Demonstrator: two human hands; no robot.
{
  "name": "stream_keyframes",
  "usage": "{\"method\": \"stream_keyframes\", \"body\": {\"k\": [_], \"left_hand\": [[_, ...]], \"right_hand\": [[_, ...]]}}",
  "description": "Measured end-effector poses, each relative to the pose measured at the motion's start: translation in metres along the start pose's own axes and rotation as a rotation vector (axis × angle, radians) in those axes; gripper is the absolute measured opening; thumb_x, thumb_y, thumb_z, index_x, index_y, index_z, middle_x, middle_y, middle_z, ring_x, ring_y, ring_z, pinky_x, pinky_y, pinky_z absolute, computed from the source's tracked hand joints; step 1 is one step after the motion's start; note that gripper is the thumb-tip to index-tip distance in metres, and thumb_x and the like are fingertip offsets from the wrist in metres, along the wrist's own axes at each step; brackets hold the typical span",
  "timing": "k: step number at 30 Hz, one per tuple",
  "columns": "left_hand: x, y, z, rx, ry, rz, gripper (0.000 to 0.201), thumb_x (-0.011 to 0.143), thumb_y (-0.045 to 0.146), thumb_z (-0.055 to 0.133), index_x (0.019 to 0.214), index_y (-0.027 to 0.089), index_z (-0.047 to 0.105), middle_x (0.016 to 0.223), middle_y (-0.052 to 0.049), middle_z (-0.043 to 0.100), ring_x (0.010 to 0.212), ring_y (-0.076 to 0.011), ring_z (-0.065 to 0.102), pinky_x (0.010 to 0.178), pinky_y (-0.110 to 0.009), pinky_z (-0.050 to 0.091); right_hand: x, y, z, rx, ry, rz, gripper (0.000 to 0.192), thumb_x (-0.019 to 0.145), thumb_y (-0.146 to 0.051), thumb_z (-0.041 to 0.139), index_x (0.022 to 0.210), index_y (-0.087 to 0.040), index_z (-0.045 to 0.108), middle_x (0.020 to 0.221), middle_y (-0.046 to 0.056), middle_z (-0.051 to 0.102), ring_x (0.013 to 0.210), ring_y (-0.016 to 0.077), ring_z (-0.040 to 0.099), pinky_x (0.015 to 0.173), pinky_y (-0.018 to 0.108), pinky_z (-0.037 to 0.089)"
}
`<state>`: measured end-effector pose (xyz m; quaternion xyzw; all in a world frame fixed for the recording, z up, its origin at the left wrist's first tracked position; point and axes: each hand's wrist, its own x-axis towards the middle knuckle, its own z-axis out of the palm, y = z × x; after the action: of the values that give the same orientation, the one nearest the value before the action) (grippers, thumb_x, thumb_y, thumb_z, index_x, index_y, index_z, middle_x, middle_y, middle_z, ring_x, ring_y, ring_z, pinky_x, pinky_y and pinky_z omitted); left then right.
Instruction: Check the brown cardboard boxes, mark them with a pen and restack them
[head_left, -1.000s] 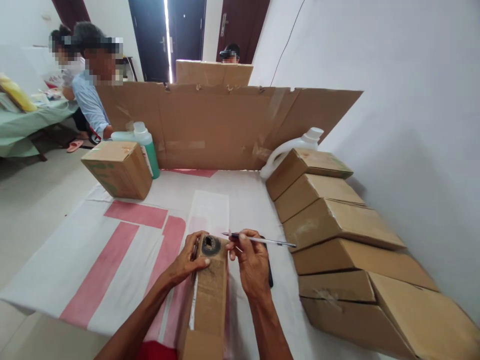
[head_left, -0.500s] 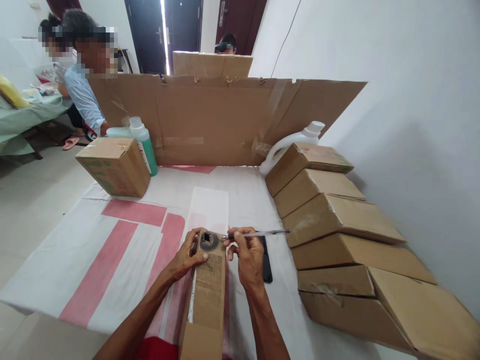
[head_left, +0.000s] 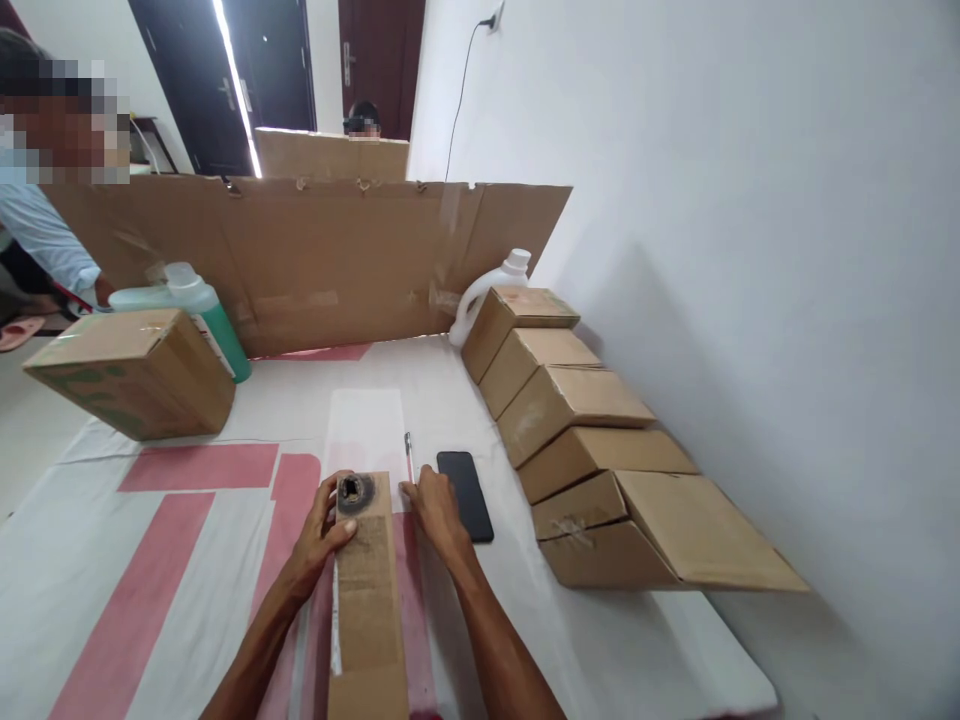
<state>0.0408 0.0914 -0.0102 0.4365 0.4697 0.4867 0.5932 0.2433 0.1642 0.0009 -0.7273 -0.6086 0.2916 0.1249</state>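
Gripping the long cardboard box [head_left: 367, 590] lying on the pink-striped sheet [head_left: 150, 540], left hand [head_left: 319, 530] clamped at its holed end, right hand [head_left: 437, 510] closed on the pen [head_left: 409, 455], now swung upright from level, black phone [head_left: 465, 495] uncovered beside it.

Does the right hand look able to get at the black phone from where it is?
Probably yes. The phone lies flat on the cloth just beside the right hand, with nothing between them, though that hand seems to hold a pen.
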Motion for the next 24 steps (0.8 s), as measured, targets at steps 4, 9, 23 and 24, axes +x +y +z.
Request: {"method": "stream_keyframes", "body": {"k": [4,9,23,24], "left_hand": [[0.000,-0.002,-0.002,0.013,0.002,-0.008,0.075,0.082,0.056,0.072,0.144,0.025,0.043,0.149,-0.012,0.054,0.138,-0.0363,0.050,0.107,-0.041,0.045],[-0.001,-0.002,-0.001,0.015,-0.016,0.005,0.079,0.082,0.058,0.072,0.146,0.024,0.043,0.150,-0.013,0.053,0.139,-0.0374,0.049,0.108,-0.043,0.045],[-0.013,0.020,0.001,-0.009,0.011,0.108,0.079,0.077,0.053,0.077,0.144,0.027,0.042,0.139,-0.011,0.058,0.124,-0.0333,0.060,0.098,-0.038,0.050],[-0.012,0.024,0.003,0.002,-0.004,0.128,0.080,0.077,0.052,0.077,0.144,0.027,0.041,0.141,-0.011,0.057,0.124,-0.0335,0.060,0.097,-0.038,0.050]], "right_hand": [[-0.019,0.021,-0.021,-0.105,0.121,0.106,0.038,0.097,-0.032,0.061,0.127,-0.008,0.058,0.131,0.028,0.062,0.128,0.0408,0.056,0.099,0.047,0.044],[-0.018,0.058,-0.033,-0.092,0.129,0.254,0.055,0.083,-0.036,0.076,0.121,0.000,0.060,0.127,0.034,0.061,0.126,0.0501,0.054,0.099,0.060,0.044],[-0.056,0.055,-0.028,0.941,-0.031,0.085,0.047,0.082,-0.044,0.072,0.119,-0.016,0.064,0.116,0.014,0.076,0.099,0.0310,0.075,0.084,0.044,0.060],[-0.068,0.050,-0.036,1.127,-0.084,0.094,0.051,0.081,-0.044,0.077,0.122,-0.016,0.064,0.122,0.014,0.075,0.100,0.0307,0.075,0.084,0.044,0.061]]}}
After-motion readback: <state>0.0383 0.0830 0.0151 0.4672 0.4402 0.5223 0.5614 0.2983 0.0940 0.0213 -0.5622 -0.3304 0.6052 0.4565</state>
